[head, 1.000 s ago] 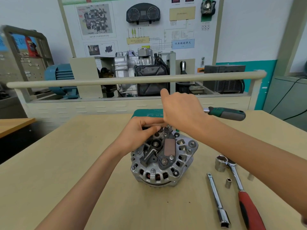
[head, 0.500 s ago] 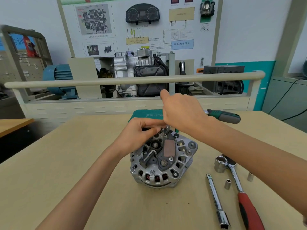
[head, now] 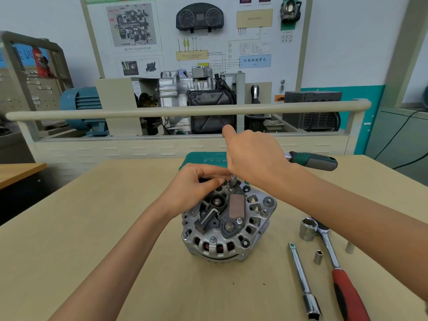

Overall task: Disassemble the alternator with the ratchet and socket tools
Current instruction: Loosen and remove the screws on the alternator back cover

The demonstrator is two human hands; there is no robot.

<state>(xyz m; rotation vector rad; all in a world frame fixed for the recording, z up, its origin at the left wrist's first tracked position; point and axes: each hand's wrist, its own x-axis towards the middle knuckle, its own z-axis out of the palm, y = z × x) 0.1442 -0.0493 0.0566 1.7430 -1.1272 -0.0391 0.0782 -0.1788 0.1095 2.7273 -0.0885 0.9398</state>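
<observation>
Squarely mid-table (head: 69,228) sits the alternator (head: 229,225), rear face up, its far edge gripped by the left hand (head: 196,188). Next, the right hand (head: 254,158) is curled round the head of the green-handled ratchet (head: 312,160), whose socket (head: 232,181) stands on a fastener at the far side; I judge 1 bolt is being loosened, calling for short swings. Nearby right lie a red-handled ratchet (head: 342,281), an extension bar (head: 303,281) and 2 loose sockets (head: 318,257), clear of the swing.
</observation>
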